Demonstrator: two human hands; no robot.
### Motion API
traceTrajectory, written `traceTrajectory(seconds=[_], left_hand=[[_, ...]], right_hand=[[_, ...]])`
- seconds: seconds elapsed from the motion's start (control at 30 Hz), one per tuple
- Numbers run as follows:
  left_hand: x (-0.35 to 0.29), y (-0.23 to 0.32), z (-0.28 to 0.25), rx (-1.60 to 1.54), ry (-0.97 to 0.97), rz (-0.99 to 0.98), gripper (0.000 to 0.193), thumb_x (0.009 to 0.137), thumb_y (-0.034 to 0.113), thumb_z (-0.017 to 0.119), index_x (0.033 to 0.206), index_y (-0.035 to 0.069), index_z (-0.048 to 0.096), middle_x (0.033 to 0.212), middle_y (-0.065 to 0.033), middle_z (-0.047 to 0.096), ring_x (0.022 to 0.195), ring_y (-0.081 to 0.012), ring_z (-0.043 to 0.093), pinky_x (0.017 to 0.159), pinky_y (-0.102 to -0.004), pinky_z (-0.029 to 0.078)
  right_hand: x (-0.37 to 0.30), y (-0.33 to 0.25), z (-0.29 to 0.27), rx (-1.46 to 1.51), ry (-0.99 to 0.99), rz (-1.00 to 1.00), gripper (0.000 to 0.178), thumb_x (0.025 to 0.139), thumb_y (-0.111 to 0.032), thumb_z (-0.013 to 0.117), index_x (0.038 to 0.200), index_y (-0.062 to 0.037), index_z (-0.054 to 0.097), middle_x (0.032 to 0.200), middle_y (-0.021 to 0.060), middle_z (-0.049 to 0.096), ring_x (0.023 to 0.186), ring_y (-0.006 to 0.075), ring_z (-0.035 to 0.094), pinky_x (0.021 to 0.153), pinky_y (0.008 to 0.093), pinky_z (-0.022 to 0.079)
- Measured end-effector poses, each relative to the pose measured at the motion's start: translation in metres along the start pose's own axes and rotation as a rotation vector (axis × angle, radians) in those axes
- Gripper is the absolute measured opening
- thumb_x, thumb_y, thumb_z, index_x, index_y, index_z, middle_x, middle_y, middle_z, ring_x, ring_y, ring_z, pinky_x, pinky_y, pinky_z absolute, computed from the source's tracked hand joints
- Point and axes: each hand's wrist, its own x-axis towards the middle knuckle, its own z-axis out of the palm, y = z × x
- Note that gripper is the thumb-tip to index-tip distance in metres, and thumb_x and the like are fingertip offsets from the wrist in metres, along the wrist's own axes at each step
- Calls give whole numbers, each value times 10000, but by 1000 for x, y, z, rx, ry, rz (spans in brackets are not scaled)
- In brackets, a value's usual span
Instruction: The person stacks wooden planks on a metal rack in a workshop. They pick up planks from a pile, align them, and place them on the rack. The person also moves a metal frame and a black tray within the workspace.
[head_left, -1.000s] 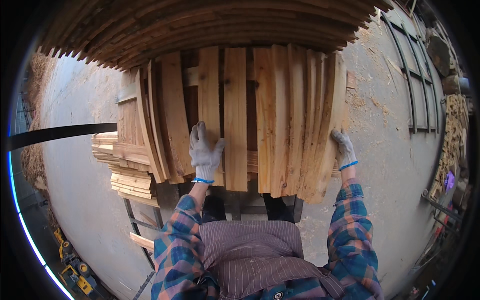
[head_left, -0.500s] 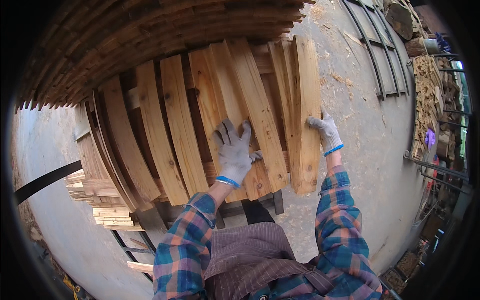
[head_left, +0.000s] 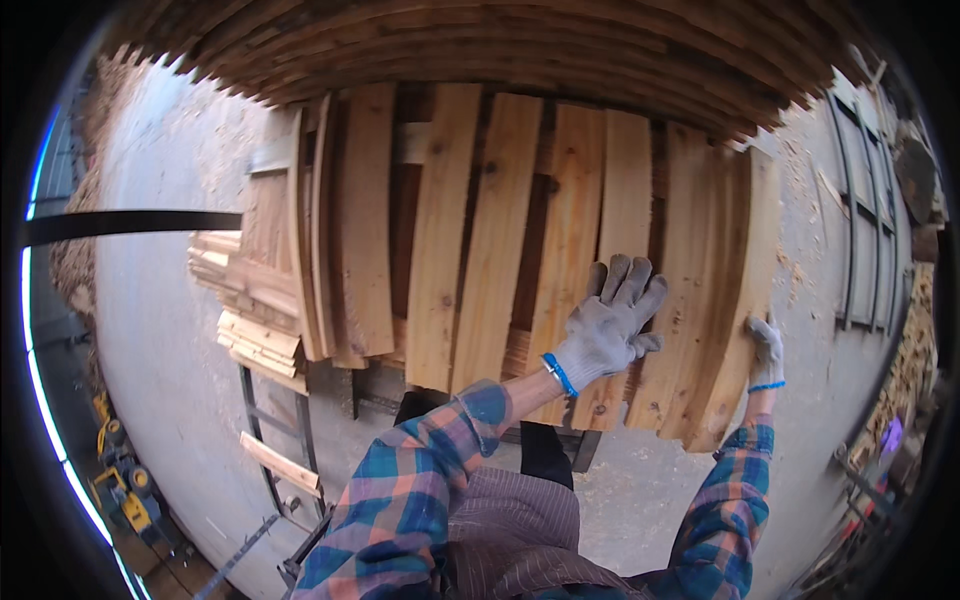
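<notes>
My left hand (head_left: 612,318), in a pale work glove with a blue cuff, lies palm down across the boards. Its fingers are spread over a light wooden board (head_left: 627,200) and the gap to its right. The gloved right hand (head_left: 767,352) is at the outer edge of the rightmost wooden board (head_left: 745,300). Its fingertips bend onto that edge, and part of the hand is hidden. Several more boards lie side by side to the left, such as a knotty board (head_left: 498,220), with dark gaps between them.
A tall stack of boards (head_left: 480,50) spans the far side. Shorter pieces (head_left: 262,335) are piled at the left, near a dark metal bar (head_left: 135,226). A metal rack (head_left: 870,210) lies on the concrete floor (head_left: 160,330) at the right. A yellow machine (head_left: 128,495) stands lower left.
The view has swung, so the boards sit farther right. The rightmost boards now lie closer against their neighbours. My left hand has shifted right across the boards; the right hand stays at the outer edge.
</notes>
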Motion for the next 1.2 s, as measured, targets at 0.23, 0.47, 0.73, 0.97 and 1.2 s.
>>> traceTrajectory(seconds=[0.23, 0.47, 0.73, 0.97, 1.2], left_hand=[[-200, -230, -180, 453, 790, -716, 988, 760, 468, 779, 1455, -56, 311, 1405, -319, 425, 1290, -432, 451, 1052, -448, 418], [-219, -273, -208, 261, 410, -899, 1027, 728, 564, 764, 1407, -97, 368, 1256, -328, 556, 1128, -392, 598, 942, -422, 492], [-311, -372, -248, -865, 575, -846, 683, 800, 327, 787, 1306, -52, 529, 1105, -108, 663, 927, -156, 635, 795, -280, 529], [-290, -378, -280, -403, 587, -815, 454, 799, 309, 776, 1067, -35, 651, 883, -92, 694, 768, -155, 627, 695, -301, 505], [-294, -399, -280, -42, 673, -794, 331, 799, 258, 761, 956, -13, 656, 786, -136, 690, 687, -204, 630, 650, -344, 501]], right_hand=[[-20, -8, 32, -179, -39, -28, 758, 752, -129, 681, 1435, 7, 382, 1172, 133, 626, 936, 239, 661, 799, 352, 577], [-47, 12, 81, -88, -63, -35, 787, 736, -119, 705, 1439, 12, 376, 1224, 144, 605, 977, 266, 657, 803, 366, 578], [-47, 11, 91, -157, 32, -10, 699, 763, -105, 672, 1410, -10, 426, 1109, 81, 637, 895, 212, 646, 777, 327, 561], [-16, 55, 18, -54, 216, -5, 490, 829, -174, 655, 1287, -28, 556, 923, 17, 645, 817, 158, 616, 778, 275, 510], [-39, 37, 54, -120, 105, -20, 427, 865, -209, 643, 1236, -5, 586, 1034, 31, 676, 936, 159, 625, 899, 294, 482]])
